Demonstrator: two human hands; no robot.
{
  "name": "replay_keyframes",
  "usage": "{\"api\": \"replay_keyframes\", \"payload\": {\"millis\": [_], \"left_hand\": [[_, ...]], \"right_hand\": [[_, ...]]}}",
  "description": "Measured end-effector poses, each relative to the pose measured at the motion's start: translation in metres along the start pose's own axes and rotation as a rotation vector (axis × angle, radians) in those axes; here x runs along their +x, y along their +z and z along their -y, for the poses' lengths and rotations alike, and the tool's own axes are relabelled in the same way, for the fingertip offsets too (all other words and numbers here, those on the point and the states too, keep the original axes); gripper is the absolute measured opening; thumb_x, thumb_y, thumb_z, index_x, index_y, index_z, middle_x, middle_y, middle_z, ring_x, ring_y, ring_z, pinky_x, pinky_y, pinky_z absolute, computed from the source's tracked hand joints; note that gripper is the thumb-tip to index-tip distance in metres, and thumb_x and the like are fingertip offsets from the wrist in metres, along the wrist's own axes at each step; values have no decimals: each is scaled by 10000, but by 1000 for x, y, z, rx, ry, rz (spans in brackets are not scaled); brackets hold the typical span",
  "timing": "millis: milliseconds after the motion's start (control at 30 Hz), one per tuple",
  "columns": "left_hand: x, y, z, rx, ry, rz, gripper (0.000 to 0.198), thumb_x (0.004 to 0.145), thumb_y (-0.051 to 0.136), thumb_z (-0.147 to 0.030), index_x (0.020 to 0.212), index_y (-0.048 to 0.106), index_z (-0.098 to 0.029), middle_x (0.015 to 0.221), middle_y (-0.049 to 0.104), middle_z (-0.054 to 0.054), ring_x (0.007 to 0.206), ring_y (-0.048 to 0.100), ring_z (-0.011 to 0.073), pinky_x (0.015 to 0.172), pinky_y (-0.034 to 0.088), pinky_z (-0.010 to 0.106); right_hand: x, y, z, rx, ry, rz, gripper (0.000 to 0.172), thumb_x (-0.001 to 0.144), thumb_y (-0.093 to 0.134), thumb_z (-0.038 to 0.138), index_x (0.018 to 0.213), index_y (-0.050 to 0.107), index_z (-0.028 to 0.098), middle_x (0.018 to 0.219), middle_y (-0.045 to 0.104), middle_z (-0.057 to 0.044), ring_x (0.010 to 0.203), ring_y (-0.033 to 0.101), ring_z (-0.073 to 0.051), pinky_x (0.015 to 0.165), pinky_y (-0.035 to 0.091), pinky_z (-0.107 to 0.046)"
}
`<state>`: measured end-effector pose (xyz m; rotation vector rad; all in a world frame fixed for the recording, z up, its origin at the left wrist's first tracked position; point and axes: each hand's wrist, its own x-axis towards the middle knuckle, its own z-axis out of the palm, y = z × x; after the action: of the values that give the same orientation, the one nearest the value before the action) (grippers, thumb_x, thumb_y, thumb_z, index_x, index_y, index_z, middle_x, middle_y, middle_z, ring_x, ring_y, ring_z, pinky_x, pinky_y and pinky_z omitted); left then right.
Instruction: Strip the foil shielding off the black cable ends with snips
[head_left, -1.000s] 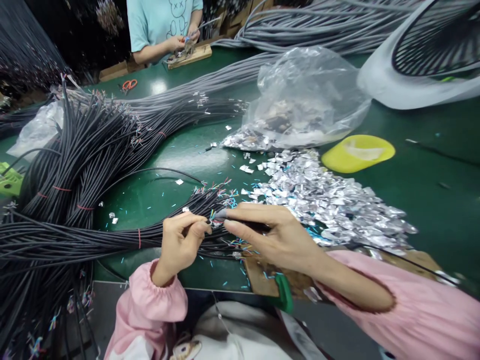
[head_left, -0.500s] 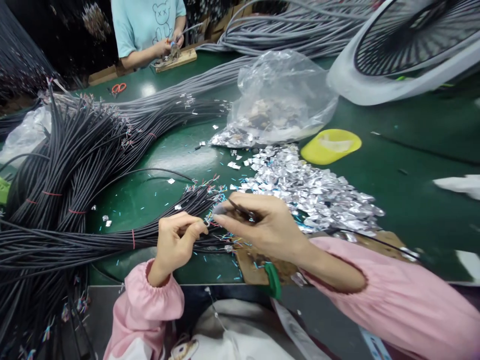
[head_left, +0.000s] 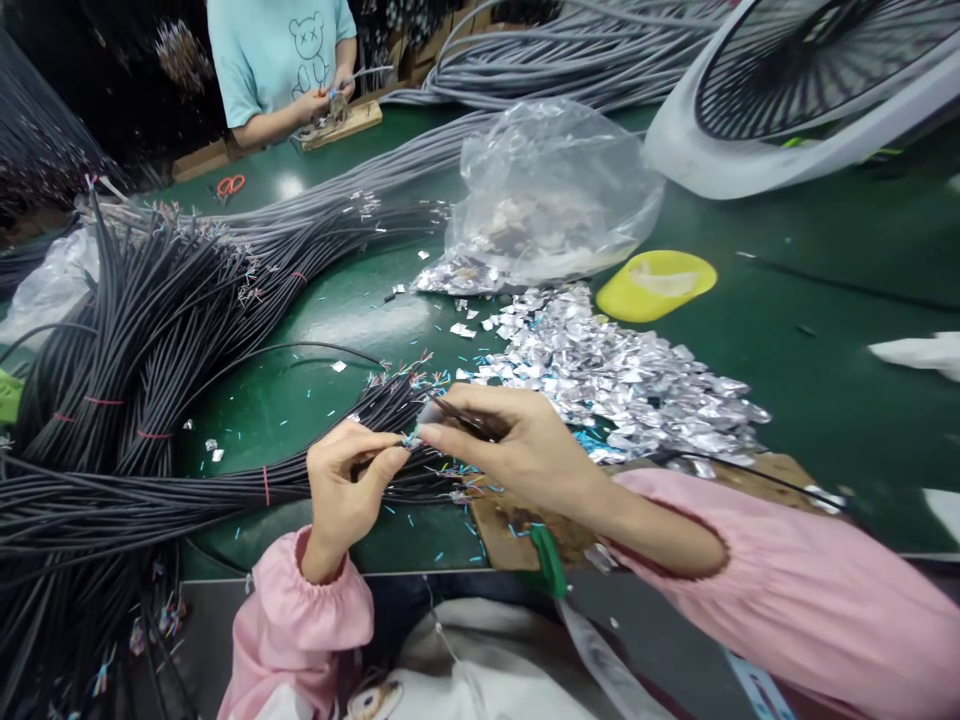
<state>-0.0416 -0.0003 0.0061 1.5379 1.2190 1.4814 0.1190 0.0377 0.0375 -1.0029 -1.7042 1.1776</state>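
My left hand [head_left: 347, 490] pinches the stripped end of a black cable [head_left: 225, 490] that runs off to the left over the green table [head_left: 315, 400]. My right hand [head_left: 517, 450] meets it from the right, thumb and forefinger closed on the foil and coloured wires at that cable's tip, with a thin dark tool lying across the fingers. Both wrists wear pink sleeves. A large bundle of black cables [head_left: 135, 340] fans out on the left, its ends showing coloured wires beside my hands.
A heap of silver foil scraps [head_left: 622, 375] lies right of my hands, with a clear plastic bag [head_left: 547, 190] and a yellow lid [head_left: 655, 283] behind it. A white fan [head_left: 795, 90] stands far right. Grey cables [head_left: 420, 160] cross the back. A co-worker in a teal shirt [head_left: 277, 50] works at the far side near orange scissors [head_left: 229, 185].
My view has swung a little to the right. My two hands have closed together on the cable tip, and the right hand has drawn slightly left toward the left one.
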Motion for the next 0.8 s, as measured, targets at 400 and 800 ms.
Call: {"api": "replay_keyframes", "payload": {"millis": [400, 800], "left_hand": [[-5, 8, -2, 213, 149, -150, 81, 724, 715, -154, 783, 708, -209, 605, 540, -34, 545, 468, 66, 481, 354, 188], [-6, 4, -2, 207, 136, -198, 140, 740, 705, -168, 853, 717, -250, 599, 524, -44, 535, 436, 60, 467, 333, 184]], "right_hand": [[-3, -1, 2, -54, 47, 131, 279, 827, 481, 299, 580, 481, 169, 479, 383, 51, 439, 336, -73, 415, 274, -201], [-3, -8, 0, -250, -174, 63, 314, 917, 439, 380, 942, 671, 169, 770, 667, -58, 688, 611, -148, 614, 473, -242]]}}
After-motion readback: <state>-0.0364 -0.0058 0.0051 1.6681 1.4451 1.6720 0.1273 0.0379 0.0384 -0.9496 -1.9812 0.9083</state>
